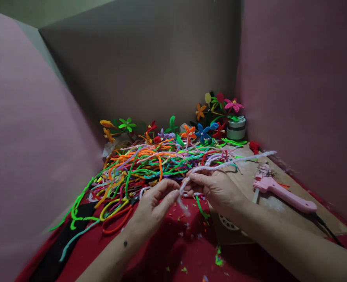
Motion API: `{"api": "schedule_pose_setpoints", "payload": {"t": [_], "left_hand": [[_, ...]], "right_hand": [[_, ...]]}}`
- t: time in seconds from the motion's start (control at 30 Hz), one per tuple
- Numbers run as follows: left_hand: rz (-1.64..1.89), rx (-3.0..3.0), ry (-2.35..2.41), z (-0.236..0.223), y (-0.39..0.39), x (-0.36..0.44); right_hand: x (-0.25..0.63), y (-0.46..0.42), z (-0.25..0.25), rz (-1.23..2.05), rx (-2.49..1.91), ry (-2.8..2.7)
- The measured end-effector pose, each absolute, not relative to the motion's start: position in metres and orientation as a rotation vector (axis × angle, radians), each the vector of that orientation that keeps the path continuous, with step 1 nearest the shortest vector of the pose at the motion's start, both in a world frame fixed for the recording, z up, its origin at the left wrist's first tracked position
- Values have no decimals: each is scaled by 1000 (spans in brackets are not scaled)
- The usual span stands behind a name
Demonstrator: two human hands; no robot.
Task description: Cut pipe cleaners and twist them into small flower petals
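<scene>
Both my hands are at the middle of the view, on a pale lilac-white pipe cleaner [208,168]. My right hand [220,192] pinches it between thumb and fingers, and its long end runs off to the right above the wrist. My left hand [158,201] has thumb and forefinger closed on the same pipe cleaner near its lower, bent end, which hangs blurred below the fingertips. A small yellowish bit shows on it beside the right thumb. Behind the hands lies a heap of many-coloured pipe cleaners [150,156].
To the right, a pink glue gun [290,196] rests on a brown board [314,219]. Pipe-cleaner flowers [202,133] line the back, near a pale jar [236,129]. Red and yellow loops [104,227], seemingly scissor handles, lie left. Scraps dot the red cloth [167,250].
</scene>
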State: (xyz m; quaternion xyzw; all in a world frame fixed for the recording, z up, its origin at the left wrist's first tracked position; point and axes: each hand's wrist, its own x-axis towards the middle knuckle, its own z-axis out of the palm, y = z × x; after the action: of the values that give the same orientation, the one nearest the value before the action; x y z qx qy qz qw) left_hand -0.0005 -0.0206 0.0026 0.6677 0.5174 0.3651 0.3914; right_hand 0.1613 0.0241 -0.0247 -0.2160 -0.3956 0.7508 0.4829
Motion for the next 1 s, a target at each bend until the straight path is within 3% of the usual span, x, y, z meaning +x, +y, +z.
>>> {"api": "schedule_pose_setpoints", "payload": {"t": [0.3,0.7,0.9,1.0], "left_hand": [[1040,1948,1424,1,-18,9],[966,1509,1358,-7,-17,7],[982,1579,1438,7,-25,-19],[780,1684,1533,12,-29,-43]], "right_hand": [[157,15,-27,1665,-676,-1143],[152,15,-32,1875,-660,-1047],[154,14,-33,1896,-699,-1043],[154,15,-35,1916,-722,-1057]]}}
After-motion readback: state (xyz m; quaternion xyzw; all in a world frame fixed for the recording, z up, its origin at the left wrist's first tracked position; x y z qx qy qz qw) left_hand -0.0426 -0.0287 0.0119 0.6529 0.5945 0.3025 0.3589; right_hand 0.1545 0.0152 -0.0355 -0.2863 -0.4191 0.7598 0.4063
